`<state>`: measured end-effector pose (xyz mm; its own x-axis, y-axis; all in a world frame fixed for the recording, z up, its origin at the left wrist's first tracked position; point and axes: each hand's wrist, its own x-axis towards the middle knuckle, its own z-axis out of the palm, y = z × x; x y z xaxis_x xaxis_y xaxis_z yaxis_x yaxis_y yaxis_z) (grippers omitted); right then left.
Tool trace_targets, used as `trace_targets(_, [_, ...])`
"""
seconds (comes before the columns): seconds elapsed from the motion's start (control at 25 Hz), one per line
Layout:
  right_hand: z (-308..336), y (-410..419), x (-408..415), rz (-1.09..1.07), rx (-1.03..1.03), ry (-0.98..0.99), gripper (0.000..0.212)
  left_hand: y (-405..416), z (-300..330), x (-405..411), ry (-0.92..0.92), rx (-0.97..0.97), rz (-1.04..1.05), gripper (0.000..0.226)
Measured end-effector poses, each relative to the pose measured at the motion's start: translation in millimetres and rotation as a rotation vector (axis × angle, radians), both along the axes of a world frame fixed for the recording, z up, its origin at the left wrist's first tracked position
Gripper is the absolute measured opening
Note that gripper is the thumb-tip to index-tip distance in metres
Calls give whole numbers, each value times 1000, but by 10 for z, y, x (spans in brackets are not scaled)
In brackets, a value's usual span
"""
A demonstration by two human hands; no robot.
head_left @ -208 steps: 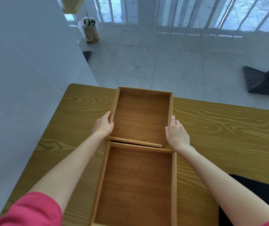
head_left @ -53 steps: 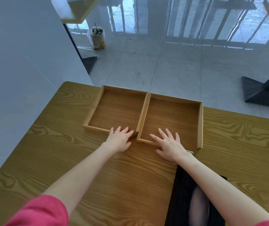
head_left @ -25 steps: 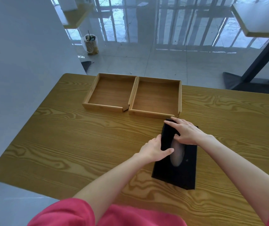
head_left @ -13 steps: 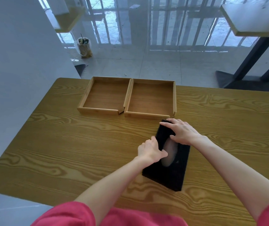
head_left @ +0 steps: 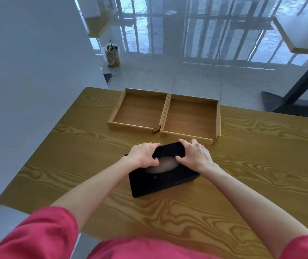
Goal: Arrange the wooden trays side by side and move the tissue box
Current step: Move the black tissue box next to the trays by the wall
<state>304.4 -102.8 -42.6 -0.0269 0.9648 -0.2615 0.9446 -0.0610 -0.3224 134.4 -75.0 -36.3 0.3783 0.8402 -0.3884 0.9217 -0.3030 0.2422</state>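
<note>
Two wooden trays [head_left: 163,114], side by side at the table's [head_left: 261,156] far edge; black tissue box [head_left: 160,179] just before them, left hand [head_left: 142,155] and right hand [head_left: 193,156] clamped on it, trays apparently done, box to lift and set down next.

1. Both forearms reach forward from pink sleeves [head_left: 37,238], bare from above the elbow, and they converge toward the middle.
2. Left hand [head_left: 142,155] is palm down, knuckles up, fingers [head_left: 154,146] curled over the far edge of the black tissue box [head_left: 149,186], thumb tucked on the near side. It is clamped on.
3. Right hand [head_left: 194,154] mirrors it just beside, fingers hooked over the same edge, thumb [head_left: 180,157] pressing in toward the left hand.
4. The two thumbs point at each other, a small gap apart.
5. Both wrists are straight, level with the knuckles, with the elbows spread wide.
</note>
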Motion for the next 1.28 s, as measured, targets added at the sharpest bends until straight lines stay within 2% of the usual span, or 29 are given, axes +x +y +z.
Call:
trace_targets(0.28, [-149, 20, -439, -113, 16, -19, 62, 97, -182, -327, 43, 46, -4, 60])
trace_targets(0.52, [-215, 2, -410, -134, 17, 32, 64, 29, -282, -412, -113, 94, 67, 56])
trace_targets(0.8, [-304, -287, -203, -70, -83, 393, 91, -408, -445, -763, -202, 60, 321, 95])
trace_targets(0.92, [-385, -456, -200, -73, -142, 488, 98, -632, -525, -895, -364, -42, 460, 106])
trace_targets(1.04, [-439, -531, -224, -106, -145, 546, 105, -759, -563, -914, -523, -121, 511, 109])
trace_targets(1.28, [-472, -565, -291, -166, -69, 531, 103, -781, -584, -962, -553, -104, 519, 113])
